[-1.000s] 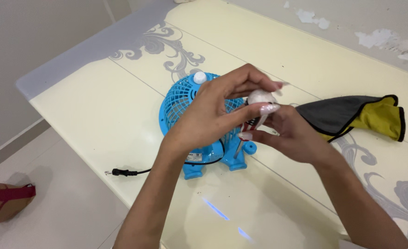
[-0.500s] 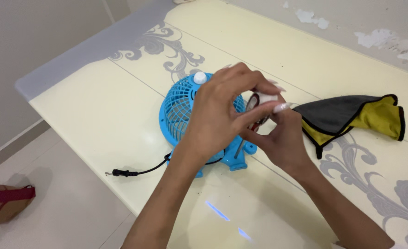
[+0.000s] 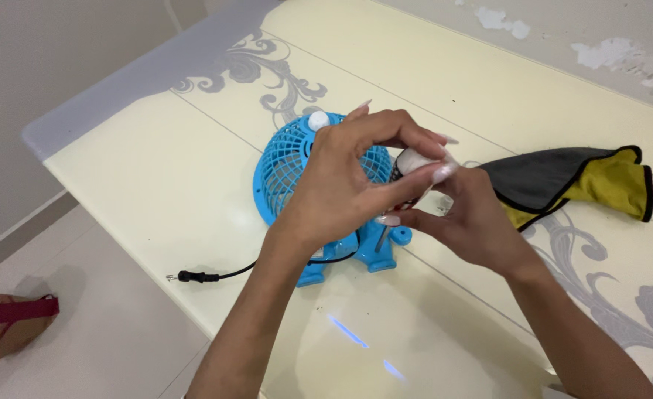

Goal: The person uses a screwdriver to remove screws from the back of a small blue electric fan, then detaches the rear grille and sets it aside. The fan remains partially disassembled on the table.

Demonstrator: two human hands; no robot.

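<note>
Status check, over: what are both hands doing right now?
Left hand and right hand together grip a small white-tipped tool above the blue fan. Cloth lies clear.

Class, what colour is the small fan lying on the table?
Bright blue fan, with a white knob; head view.

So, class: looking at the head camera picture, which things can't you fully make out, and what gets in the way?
- Small tool: only its shaft shows below the left hand; its handle is covered.
- Blue fan: both hands hide its right side.
- Pale object at the fingertips: mostly covered.
- Bag on floor: cut by the left edge.
</note>
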